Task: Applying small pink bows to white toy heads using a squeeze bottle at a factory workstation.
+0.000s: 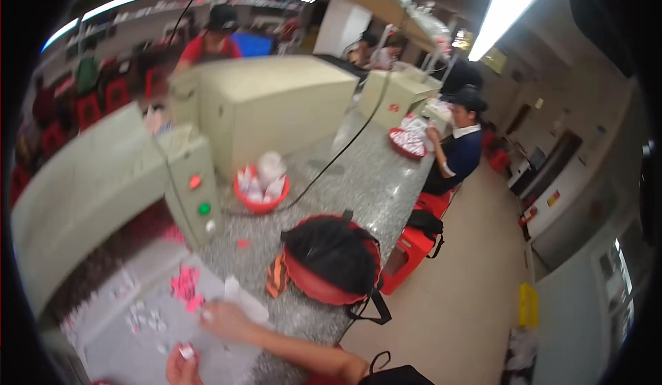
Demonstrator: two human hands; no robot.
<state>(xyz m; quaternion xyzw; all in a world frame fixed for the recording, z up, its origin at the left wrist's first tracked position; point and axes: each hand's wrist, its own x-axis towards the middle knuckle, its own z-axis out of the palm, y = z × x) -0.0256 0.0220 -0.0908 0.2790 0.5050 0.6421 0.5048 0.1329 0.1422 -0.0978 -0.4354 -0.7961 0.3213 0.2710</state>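
Note:
My left hand point(183, 367) is at the lower edge, its thumb and fingers closed on a small white piece point(186, 351). Further forward, my right hand point(231, 321) reaches over the white work surface point(183, 333). Its fingers are bent together beside a heap of small bright pink pieces point(185, 287); blur hides what they may pinch. Left of that heap lie scattered small white pieces point(148, 317). Behind them stands a pale green machine point(89, 178) with an arched opening and coloured buttons.
A black bag in a red basin point(331, 261) sits right of my arm on the speckled counter point(324, 185). Beyond are a red bowl of white items point(262, 188) and a loose black cable point(338, 154). A seated co-worker point(460, 143) handles pieces beside another red basin point(408, 143).

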